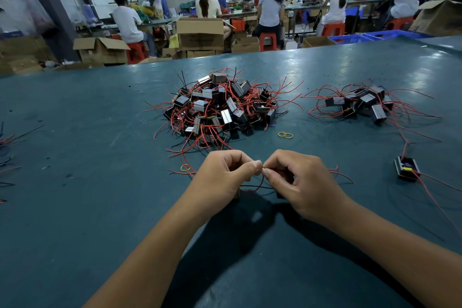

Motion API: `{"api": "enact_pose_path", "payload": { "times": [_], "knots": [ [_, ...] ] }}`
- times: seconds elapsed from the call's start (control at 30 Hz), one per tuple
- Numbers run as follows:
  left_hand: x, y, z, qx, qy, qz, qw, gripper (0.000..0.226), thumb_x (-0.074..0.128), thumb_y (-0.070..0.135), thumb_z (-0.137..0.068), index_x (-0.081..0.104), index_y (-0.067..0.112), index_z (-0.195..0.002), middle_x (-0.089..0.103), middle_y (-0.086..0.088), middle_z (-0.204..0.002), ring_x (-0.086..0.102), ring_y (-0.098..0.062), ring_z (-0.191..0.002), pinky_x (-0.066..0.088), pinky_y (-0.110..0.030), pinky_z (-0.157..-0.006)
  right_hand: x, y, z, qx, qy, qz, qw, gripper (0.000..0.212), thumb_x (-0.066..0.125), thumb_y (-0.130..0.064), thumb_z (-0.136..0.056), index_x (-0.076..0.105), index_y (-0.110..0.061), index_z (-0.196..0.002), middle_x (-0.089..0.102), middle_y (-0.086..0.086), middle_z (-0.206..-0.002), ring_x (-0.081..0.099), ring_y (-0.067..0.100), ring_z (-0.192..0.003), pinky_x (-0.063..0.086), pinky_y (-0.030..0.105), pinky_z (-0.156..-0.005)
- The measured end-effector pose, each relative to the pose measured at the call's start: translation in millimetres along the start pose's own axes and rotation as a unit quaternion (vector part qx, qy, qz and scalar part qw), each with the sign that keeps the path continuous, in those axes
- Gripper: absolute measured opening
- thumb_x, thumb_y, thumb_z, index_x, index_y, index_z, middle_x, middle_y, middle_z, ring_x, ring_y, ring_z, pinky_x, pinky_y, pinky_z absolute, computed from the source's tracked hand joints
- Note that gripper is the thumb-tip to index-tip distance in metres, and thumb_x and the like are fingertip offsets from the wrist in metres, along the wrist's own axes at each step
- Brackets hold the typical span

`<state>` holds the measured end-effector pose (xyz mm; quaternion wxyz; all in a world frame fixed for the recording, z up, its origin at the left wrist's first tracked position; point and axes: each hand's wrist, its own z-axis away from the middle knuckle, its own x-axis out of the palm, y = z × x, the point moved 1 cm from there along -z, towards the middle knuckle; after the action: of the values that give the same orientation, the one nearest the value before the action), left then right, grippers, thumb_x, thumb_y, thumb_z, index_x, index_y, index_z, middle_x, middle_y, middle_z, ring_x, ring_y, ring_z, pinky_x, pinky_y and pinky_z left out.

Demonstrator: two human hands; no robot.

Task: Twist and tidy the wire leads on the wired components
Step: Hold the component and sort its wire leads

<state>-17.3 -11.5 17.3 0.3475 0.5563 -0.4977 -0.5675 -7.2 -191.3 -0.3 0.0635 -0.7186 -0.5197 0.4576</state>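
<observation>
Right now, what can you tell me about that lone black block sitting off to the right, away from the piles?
The lone black block is a small boxy component with a dark, plastic-looking shell, lying on the teal table near its right side, apart from both piles. Its open top shows a yellow part and something purple inside. Thin red leads run from it: one up toward the smaller pile, others trailing right. Neither hand touches it.

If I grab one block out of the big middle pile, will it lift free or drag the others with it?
Probably drags neighbours: the big pile's red leads loop over and through each other. The leads look thin and floppy, so they would likely trail and snag. The blocks look small and rigid, likely light.
</observation>
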Motion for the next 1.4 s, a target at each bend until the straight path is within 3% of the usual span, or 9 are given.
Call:
{"api": "enact_pose_path", "payload": {
  "times": [0.1,0.27,0.4,0.53,0.6,0.73,1.03,1.23,1.4],
  "knots": [
    [-1.9,0.9,1.3,0.026,0.005,-0.038,0.999,0.018,0.066,0.021,-0.094,0.072,0.014,-0.079,0.051,0.013,-0.056,0.039,-0.003,-0.049,0.032,-0.015,-0.050,0.7,0.7,0.5,0.009,0.007,-0.005,1.000,0.012,0.067,-0.009,-0.090,0.063,-0.014,-0.081,0.055,-0.004,-0.063,0.047,0.011,-0.058,0.034,0.014,-0.055],
    [-8.8,4.3,3.1,0.057,-0.011,-0.124,0.991,0.017,0.061,0.027,-0.094,0.077,0.025,-0.088,0.068,-0.012,-0.074,0.045,-0.011,-0.056,0.037,-0.029,-0.055,0.2,1.3,0.2,0.028,0.023,-0.003,0.999,0.013,0.066,-0.014,-0.090,0.062,-0.017,-0.078,0.052,-0.003,-0.058,0.045,0.009,-0.054,0.032,0.014,-0.053],
    [-10.9,7.5,6.8,0.080,-0.034,-0.204,0.975,0.021,0.060,0.018,-0.097,0.077,0.027,-0.107,0.070,0.005,-0.086,0.057,-0.001,-0.068,0.043,-0.016,-0.064,-0.2,2.4,-0.2,0.036,0.036,0.003,0.999,0.015,0.067,-0.012,-0.090,0.062,-0.017,-0.076,0.048,-0.006,-0.055,0.042,0.007,-0.052,0.031,0.013,-0.053],
    [-9.0,8.6,6.9,0.070,-0.037,-0.197,0.977,0.025,0.057,0.017,-0.098,0.075,0.026,-0.114,0.071,0.008,-0.096,0.062,-0.004,-0.078,0.047,-0.021,-0.071,-0.8,2.4,-0.8,0.038,0.041,0.007,0.998,0.014,0.067,-0.013,-0.090,0.063,-0.017,-0.077,0.047,-0.005,-0.054,0.042,0.008,-0.052,0.030,0.013,-0.053],
    [-9.4,8.6,6.4,0.073,-0.020,-0.184,0.980,0.025,0.057,0.015,-0.098,0.075,0.024,-0.113,0.072,0.010,-0.096,0.060,0.004,-0.074,0.044,-0.013,-0.068,-0.7,1.4,-0.7,0.037,0.039,0.011,0.998,0.015,0.068,-0.013,-0.090,0.062,-0.016,-0.077,0.047,-0.005,-0.054,0.042,0.009,-0.052,0.030,0.013,-0.053],
    [-6.1,9.4,7.5,0.086,-0.033,-0.192,0.977,0.026,0.058,0.014,-0.098,0.073,0.022,-0.118,0.070,0.012,-0.101,0.063,0.001,-0.091,0.042,-0.009,-0.078,-0.8,0.4,-0.5,0.036,0.034,0.012,0.999,0.015,0.068,-0.009,-0.089,0.062,-0.015,-0.077,0.044,-0.010,-0.054,0.042,0.009,-0.052,0.031,0.015,-0.053],
    [-4.3,3.9,4.0,0.094,0.041,-0.155,0.983,0.016,0.066,0.031,-0.094,0.073,0.024,-0.082,0.067,-0.002,-0.069,0.052,-0.009,-0.058,0.046,-0.034,-0.057,1.0,-2.7,0.3,0.020,0.018,0.021,0.999,0.014,0.068,-0.011,-0.090,0.062,-0.015,-0.078,0.045,-0.012,-0.057,0.044,0.009,-0.054,0.033,0.017,-0.054],
    [1.7,-1.0,1.1,0.068,0.028,-0.160,0.984,0.021,0.062,0.028,-0.096,0.065,0.019,-0.077,0.049,0.017,-0.053,0.040,-0.001,-0.050,0.033,-0.015,-0.049,0.9,-5.3,1.3,0.002,0.011,0.046,0.999,0.010,0.068,-0.012,-0.089,0.064,-0.016,-0.081,0.050,-0.012,-0.062,0.046,0.008,-0.059,0.034,0.017,-0.057],
    [3.9,-3.3,0.3,0.056,0.014,-0.162,0.985,0.023,0.057,0.024,-0.098,0.061,0.016,-0.076,0.045,0.017,-0.050,0.038,-0.002,-0.047,0.031,-0.016,-0.048,1.1,-6.1,1.9,-0.011,0.004,0.059,0.998,0.008,0.066,-0.016,-0.090,0.064,-0.018,-0.083,0.053,-0.015,-0.067,0.049,0.009,-0.061,0.040,0.027,-0.059]
  ]
}}
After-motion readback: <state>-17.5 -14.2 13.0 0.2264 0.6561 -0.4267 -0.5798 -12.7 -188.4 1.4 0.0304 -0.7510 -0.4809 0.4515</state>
